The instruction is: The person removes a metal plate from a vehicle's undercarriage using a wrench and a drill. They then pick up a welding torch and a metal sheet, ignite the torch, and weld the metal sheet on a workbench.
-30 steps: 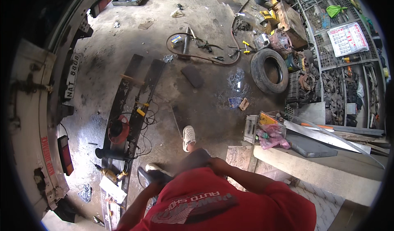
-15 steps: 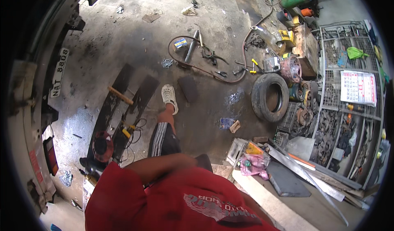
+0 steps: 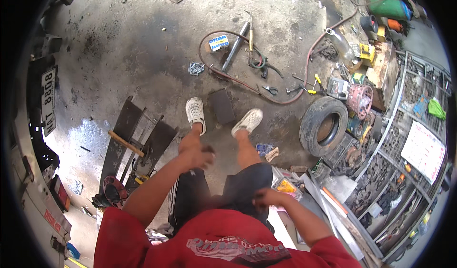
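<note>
My left hand (image 3: pixel 196 157) hangs above my left knee with its fingers loosely apart, a little blurred. I see nothing in it. Over my right thigh is my right hand (image 3: pixel 267 199), its fingers loosely bent and apart, with nothing visible in them. Between and beyond my white shoes lies a dark flat block (image 3: pixel 222 105). A pile of nails or screws (image 3: pixel 195 68) and a blue-and-yellow box (image 3: pixel 218 43) lie farther out. Beside them rest a metal tube (image 3: pixel 236 47) and a cutting torch (image 3: pixel 251 37).
At left, dark metal ramps (image 3: pixel 121 125) carry a wooden handle (image 3: pixel 125 143). A reddish hose (image 3: pixel 281 101) loops across the floor. To the right stand a tire (image 3: pixel 323 126), a wire rack (image 3: pixel 404 101) and metal strips (image 3: pixel 328 208). A vehicle with a plate (image 3: pixel 48 100) borders the left.
My left hand has moved forward from near my body, and my right arm has come into view. My right leg and shoe now show beside the left. The view has shifted.
</note>
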`<state>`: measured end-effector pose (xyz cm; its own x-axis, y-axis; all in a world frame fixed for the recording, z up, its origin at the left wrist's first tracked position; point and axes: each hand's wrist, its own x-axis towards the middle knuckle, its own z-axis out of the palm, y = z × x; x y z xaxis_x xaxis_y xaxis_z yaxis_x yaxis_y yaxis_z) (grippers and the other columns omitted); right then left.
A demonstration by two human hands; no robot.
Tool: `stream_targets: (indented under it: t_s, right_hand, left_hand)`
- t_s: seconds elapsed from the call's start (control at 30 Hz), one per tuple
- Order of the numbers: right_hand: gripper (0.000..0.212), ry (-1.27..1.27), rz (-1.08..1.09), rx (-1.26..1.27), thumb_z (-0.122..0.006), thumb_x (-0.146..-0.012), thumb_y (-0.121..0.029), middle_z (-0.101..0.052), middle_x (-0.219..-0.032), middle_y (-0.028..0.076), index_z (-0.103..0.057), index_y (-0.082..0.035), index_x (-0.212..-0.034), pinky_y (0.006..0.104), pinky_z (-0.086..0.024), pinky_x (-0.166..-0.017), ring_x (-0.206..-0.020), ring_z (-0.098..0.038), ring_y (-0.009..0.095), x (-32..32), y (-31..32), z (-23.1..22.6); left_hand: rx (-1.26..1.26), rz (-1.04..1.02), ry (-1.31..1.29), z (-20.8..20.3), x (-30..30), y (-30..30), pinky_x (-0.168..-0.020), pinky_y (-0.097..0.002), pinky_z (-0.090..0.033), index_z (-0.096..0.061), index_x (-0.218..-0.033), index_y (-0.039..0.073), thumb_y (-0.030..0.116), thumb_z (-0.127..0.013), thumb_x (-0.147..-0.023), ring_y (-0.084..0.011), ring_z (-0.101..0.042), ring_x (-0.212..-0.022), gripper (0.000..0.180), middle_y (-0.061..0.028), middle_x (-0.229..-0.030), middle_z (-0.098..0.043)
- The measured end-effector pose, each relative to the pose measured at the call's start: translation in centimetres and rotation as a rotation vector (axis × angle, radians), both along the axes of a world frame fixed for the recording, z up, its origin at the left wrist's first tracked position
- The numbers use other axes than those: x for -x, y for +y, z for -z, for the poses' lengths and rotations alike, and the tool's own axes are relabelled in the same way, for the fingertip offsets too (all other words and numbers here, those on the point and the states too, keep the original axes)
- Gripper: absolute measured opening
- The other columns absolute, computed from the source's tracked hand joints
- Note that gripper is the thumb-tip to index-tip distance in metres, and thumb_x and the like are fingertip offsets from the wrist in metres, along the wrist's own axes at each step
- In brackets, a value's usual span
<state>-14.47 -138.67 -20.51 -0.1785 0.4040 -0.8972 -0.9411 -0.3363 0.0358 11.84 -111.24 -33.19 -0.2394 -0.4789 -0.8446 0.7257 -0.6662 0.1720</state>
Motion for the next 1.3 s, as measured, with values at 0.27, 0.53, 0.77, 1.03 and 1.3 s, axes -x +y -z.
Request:
stream_targets:
  t_s: [0.27, 0.53, 0.77, 1.03, 1.3]
  right_hand:
    - [0.033, -0.959, -0.759, 0.445, -0.063, -0.092, -0.017, -0.070, -0.116, 0.023, -0.066, -0.008, -0.123, 0.0525, -0.057, -0.090, -0.107, -0.070, 0.042, -21.7, -4.5, 27.8]
    - [0.024, -1.291, -0.785, 0.421, -0.060, -0.090, -0.010, -0.065, -0.117, 0.018, -0.068, -0.001, -0.110, 0.0432, -0.059, -0.089, -0.117, -0.063, 0.036, -33.0, -0.3, 52.3]
    - [0.029, -1.796, -0.945, 0.912, -0.055, -0.097, -0.015, -0.064, -0.125, 0.019, -0.068, 0.000, -0.120, 0.0469, -0.055, -0.099, -0.124, -0.060, 0.036, -37.0, 0.4, 67.4]
    - [0.022, -1.343, -0.910, 0.652, -0.055, -0.101, -0.016, -0.065, -0.121, 0.016, -0.067, -0.005, -0.116, 0.0420, -0.060, -0.089, -0.113, -0.067, 0.031, -41.7, -1.8, 69.1]
    - [0.020, -1.419, -0.962, 0.594, -0.055, -0.099, -0.013, -0.071, -0.112, 0.017, -0.066, -0.007, -0.115, 0.0418, -0.060, -0.087, -0.110, -0.070, 0.031, -42.3, -2.9, 69.9]
  left_hand:
    - [-0.414, -0.032, -0.820, 21.3, -8.2, -4.3, -0.075, -0.0342, -0.056, -0.072, -0.120, 0.000, 0.018, -0.080, -0.089, -0.0229, -0.072, -0.088, 0.037, -0.0141, -0.103, -0.076]
    - [-0.742, 0.038, -1.019, 41.0, -10.9, -10.4, -0.093, -0.0465, -0.056, -0.076, -0.116, 0.006, 0.031, -0.081, -0.085, -0.0389, -0.072, -0.107, 0.040, -0.0214, -0.112, -0.076]
    - [-0.743, 0.052, -1.252, 51.9, -12.4, -10.5, -0.095, -0.0486, -0.055, -0.073, -0.118, 0.007, 0.025, -0.080, -0.087, -0.0424, -0.069, -0.108, 0.036, -0.0210, -0.114, -0.073]
    - [-0.671, 0.241, -1.396, 55.0, -13.1, -10.9, -0.097, -0.0485, -0.056, -0.069, -0.120, 0.011, 0.023, -0.076, -0.090, -0.0354, -0.060, -0.123, 0.033, -0.0110, -0.124, -0.066]
    - [-0.526, 0.415, -1.466, 56.9, -13.7, -9.3, -0.094, -0.0458, -0.057, -0.073, -0.108, 0.010, 0.021, -0.074, -0.091, -0.0333, -0.062, -0.119, 0.021, -0.0091, -0.120, -0.068]
